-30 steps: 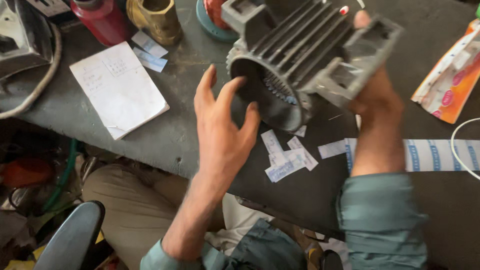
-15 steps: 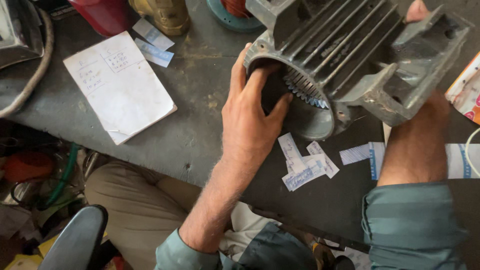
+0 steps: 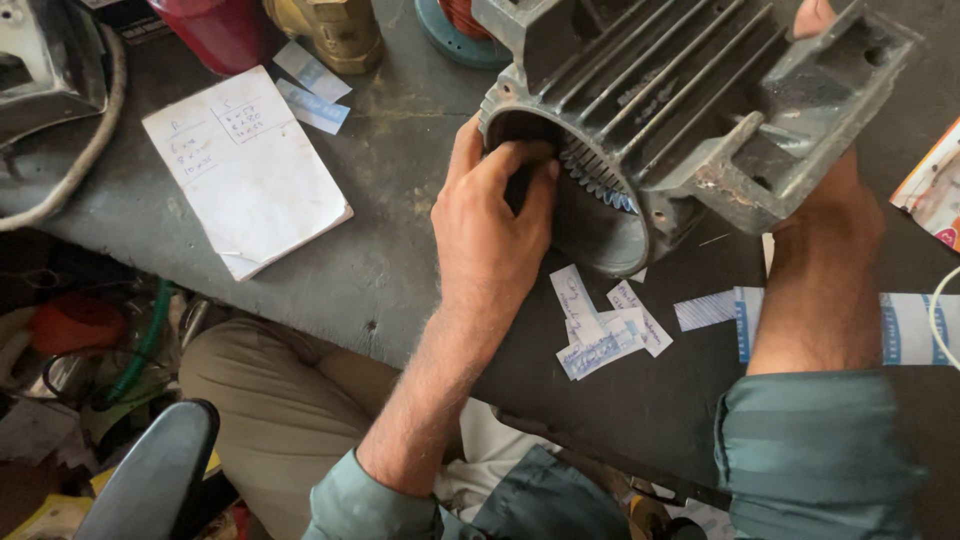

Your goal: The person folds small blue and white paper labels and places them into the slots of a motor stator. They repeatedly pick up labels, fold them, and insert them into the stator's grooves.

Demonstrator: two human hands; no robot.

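A grey finned motor housing (image 3: 690, 95) lies tilted on the dark workbench (image 3: 400, 240), its round open end facing me with slotted teeth showing inside. My left hand (image 3: 495, 225) grips the rim of that opening, fingertips curled into the bore. My right hand (image 3: 825, 205) holds the housing from behind and underneath its mounting foot; most of its fingers are hidden by the casting.
A white paper pad (image 3: 245, 170) lies at left. Small paper slips (image 3: 605, 325) sit under the housing. A red container (image 3: 215, 30), a brass fitting (image 3: 335, 30) and a teal ring (image 3: 455, 30) stand at the back. A black chair back (image 3: 150, 475) is below left.
My left hand went from open in the air to gripping the rim of the housing's opening. The housing has shifted right and closer in view.
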